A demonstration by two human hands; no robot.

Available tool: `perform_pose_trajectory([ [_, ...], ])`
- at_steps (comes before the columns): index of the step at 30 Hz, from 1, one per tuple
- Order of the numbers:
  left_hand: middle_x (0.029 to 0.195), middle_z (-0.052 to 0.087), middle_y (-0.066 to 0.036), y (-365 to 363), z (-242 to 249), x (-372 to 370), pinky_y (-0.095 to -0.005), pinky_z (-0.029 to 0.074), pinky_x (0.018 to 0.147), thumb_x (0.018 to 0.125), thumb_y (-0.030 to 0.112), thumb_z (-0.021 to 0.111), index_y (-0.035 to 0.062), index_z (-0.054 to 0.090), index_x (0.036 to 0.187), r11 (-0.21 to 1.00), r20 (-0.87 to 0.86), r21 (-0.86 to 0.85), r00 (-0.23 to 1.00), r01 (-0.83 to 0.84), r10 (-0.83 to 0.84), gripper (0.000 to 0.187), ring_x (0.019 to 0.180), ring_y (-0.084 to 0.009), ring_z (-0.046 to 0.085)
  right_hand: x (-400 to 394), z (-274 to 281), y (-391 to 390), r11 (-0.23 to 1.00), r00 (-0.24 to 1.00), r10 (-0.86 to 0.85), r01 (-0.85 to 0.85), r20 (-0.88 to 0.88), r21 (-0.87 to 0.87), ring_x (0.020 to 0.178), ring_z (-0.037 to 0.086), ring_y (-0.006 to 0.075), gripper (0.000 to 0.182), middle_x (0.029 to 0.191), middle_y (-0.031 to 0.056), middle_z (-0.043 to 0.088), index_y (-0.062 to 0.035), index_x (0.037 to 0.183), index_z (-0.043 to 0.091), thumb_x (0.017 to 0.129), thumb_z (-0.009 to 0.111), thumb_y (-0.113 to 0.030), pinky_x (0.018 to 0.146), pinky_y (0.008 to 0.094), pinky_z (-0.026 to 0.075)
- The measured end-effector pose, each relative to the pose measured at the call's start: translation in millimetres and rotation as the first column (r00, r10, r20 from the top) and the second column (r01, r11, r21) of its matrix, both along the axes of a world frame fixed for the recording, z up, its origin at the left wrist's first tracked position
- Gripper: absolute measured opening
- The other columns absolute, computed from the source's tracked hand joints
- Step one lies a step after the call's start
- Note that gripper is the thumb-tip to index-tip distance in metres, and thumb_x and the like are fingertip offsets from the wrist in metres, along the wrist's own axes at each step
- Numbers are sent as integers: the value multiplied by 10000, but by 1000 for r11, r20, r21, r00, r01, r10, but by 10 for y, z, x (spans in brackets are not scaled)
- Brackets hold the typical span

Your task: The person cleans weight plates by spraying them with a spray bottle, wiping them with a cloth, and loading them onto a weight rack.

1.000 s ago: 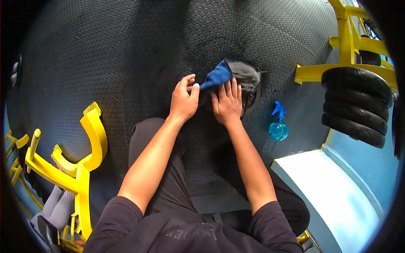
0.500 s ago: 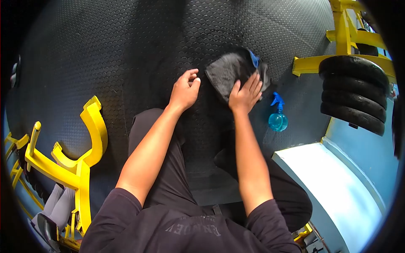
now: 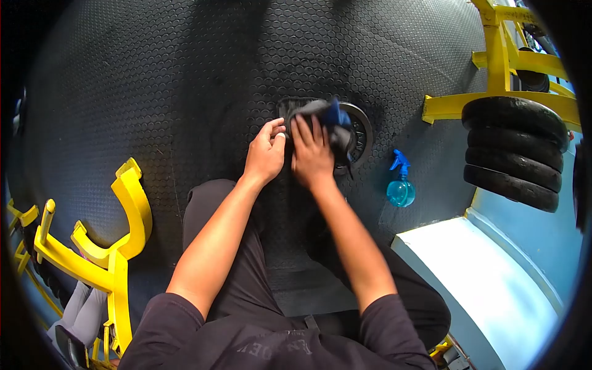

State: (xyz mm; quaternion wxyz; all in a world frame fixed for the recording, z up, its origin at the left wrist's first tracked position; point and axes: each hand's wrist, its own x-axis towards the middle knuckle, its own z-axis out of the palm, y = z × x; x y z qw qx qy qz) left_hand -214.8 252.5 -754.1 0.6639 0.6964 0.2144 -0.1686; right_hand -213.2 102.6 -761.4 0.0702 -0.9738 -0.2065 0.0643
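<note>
A dark grey cloth with a blue patch [image 3: 333,114] lies bunched over a round black weight plate [image 3: 366,132] on the floor. Raised letters show along the plate's uncovered right rim. My right hand [image 3: 312,151] presses on the cloth with its fingers spread, smeared a little by motion. Just left of the cloth is my left hand [image 3: 266,154], fingers loosely bent and thumb apart, fingertips right at the cloth's left side. A spray bottle [image 3: 401,190] with blue liquid and a blue trigger head stands to the right of the plate.
Black textured rubber matting [image 3: 135,92] covers the floor. Several stacked black plates [image 3: 513,151] hang on a yellow rack [image 3: 456,106] at right. A yellow curved frame [image 3: 137,209] stands at left, with a person's leg [image 3: 83,311] behind it. A white ledge [image 3: 475,265] runs lower right.
My right hand has swept left with the cloth, which is now bunched, uncovering the plate's right rim. My left hand has shifted slightly down. The view has tilted a little.
</note>
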Motion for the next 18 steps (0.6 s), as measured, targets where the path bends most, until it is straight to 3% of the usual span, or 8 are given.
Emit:
perform_pose_trajectory([
  [3,1289,652,-198,-31,-127,-52,-356,493,1002,938,118,478,15,581,1350,999,86,-11,995,44,-43,437,1181,-255,641,569,-11,-171,991,993,115,-114,-19,74,1430,352,322,587,1496,45,462,-160,1401,521,846,616,-326,1213,497,203],
  [5,1260,672,-178,-34,-44,-33,-339,485,1011,918,97,478,36,604,1344,989,75,55,987,137,-141,448,1191,-226,635,787,-3,-348,995,997,79,-79,-1,56,1421,360,327,544,1483,50,474,-174,1388,516,911,561,-432,1208,501,188],
  [7,1227,691,-155,-78,-28,-30,-314,472,1026,921,98,477,57,608,1353,975,-92,-172,983,140,-157,453,1205,-188,624,799,-11,-554,997,997,-66,64,51,42,1405,369,345,567,1482,51,475,-167,1396,508,929,550,-485,1196,506,202],
  [8,1427,561,-107,-72,-18,-14,-342,429,1063,942,77,454,37,521,1436,951,-102,-232,967,206,-235,500,1266,-231,557,776,-13,-644,989,988,-145,142,48,47,1387,381,367,587,1485,62,472,-167,1406,499,939,537,-521,1184,511,217],
  [11,1496,481,-160,-108,16,-16,-353,404,1087,942,91,445,52,416,1513,902,-75,-381,966,201,-247,572,1320,-265,516,580,-68,-873,900,913,-408,398,19,179,1338,417,390,628,1480,128,467,-114,1431,467,944,572,-497,1122,530,310],
  [13,1518,443,-186,-119,55,-17,-350,396,1093,937,87,439,61,356,1542,896,-109,-417,970,155,-219,611,1344,-281,494,355,-96,-943,851,867,-498,491,-9,187,1317,420,424,674,1493,167,439,-67,1467,410,951,586,-464,1100,539,331],
  [15,1541,406,-211,-125,115,21,-348,388,1099,931,82,432,70,297,1571,885,-133,-452,972,114,-194,655,1367,-297,473,45,-146,-920,679,693,-718,716,-56,163,1311,402,472,729,1523,239,362,-8,1499,332,969,568,-449,1101,548,325],
  [18,1569,352,-239,-118,225,58,-346,379,1106,916,73,429,84,225,1595,873,-206,-486,963,51,-172,709,1398,-324,439,-553,-265,-712,632,642,-765,763,-53,135,1349,320,546,778,1556,355,187,58,1532,189,1004,492,-426,1126,571,289],
])
